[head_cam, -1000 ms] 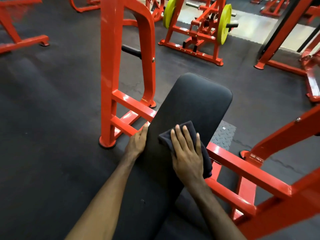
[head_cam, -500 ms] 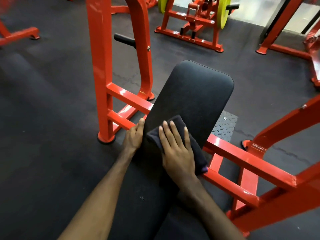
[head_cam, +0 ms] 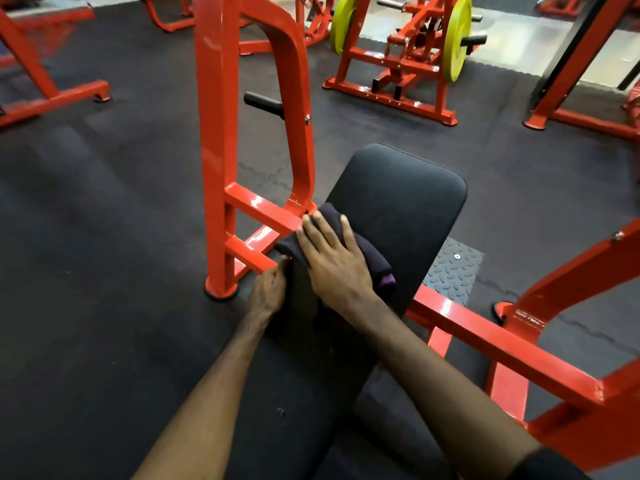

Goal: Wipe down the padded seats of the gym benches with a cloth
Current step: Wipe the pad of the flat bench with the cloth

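Gym bench pad [head_cam: 398,209], right hand [head_cam: 334,261] (flat) pressing cloth [head_cam: 374,261]

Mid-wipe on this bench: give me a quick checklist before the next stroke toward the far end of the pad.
1. Cloth under right hand, fingers flat on it: ok.
2. Cloth lies on the pad: ok, though its left edge overhangs toward the red frame.
3. Left hand at the pad's left edge, off the stroke path: ok.
4. Far end of the pad bare: ok.
5. Cloth dampness: cannot tell.
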